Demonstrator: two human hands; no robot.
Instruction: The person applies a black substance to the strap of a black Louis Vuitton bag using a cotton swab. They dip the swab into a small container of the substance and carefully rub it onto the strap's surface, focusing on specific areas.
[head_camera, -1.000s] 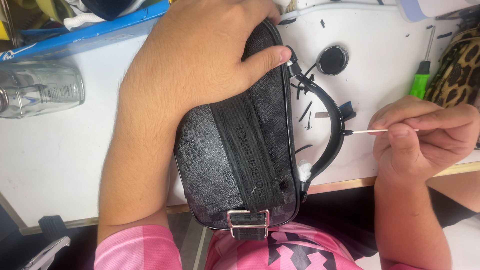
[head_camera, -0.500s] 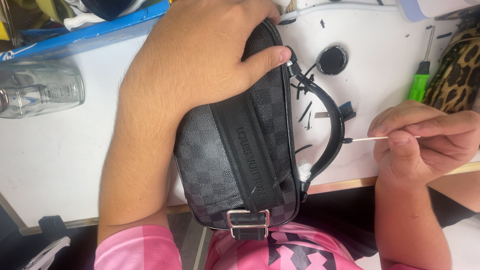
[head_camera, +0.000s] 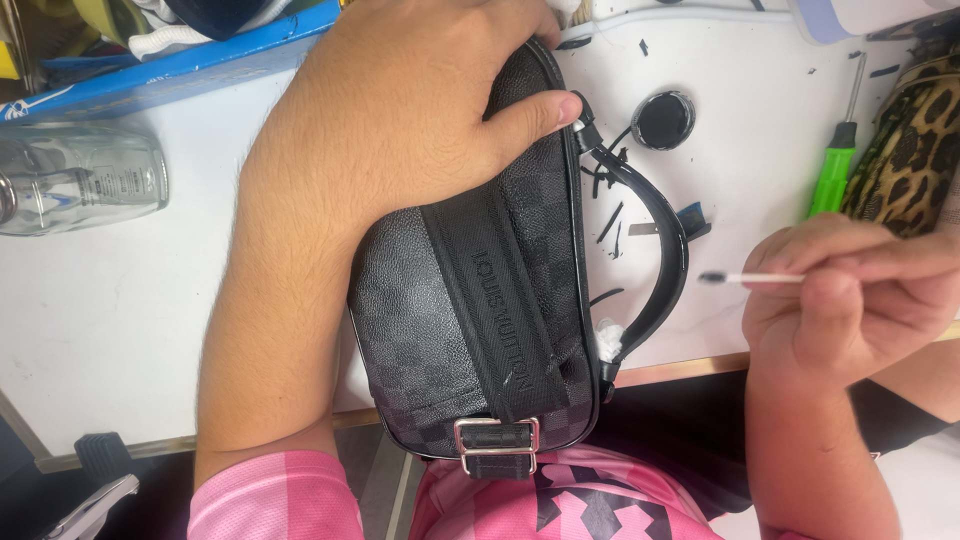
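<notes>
The right hand (head_camera: 860, 300) pinches a cotton swab (head_camera: 750, 278) between thumb and fingers, closed tight on the stick, its blackened tip pointing left and hanging just short of the bag's curved black handle (head_camera: 665, 250). The left hand (head_camera: 400, 130) lies spread over the dark checkered bag (head_camera: 470, 330), fingers curled over its top edge, thumb at the handle's upper joint, pinning it flat on the white table (head_camera: 120, 300).

This looks like edge touch-up: the tip is loaded and about to meet the handle. The next stroke calls for a steady, light contact along the narrow edge.

Around it: 1 small round pot of black (head_camera: 663, 118) beyond the handle, black flecks on the table, a green screwdriver (head_camera: 835, 170), a leopard-print item (head_camera: 910, 150) and a clear bottle (head_camera: 80, 190). Nothing blocks the swab's path.
</notes>
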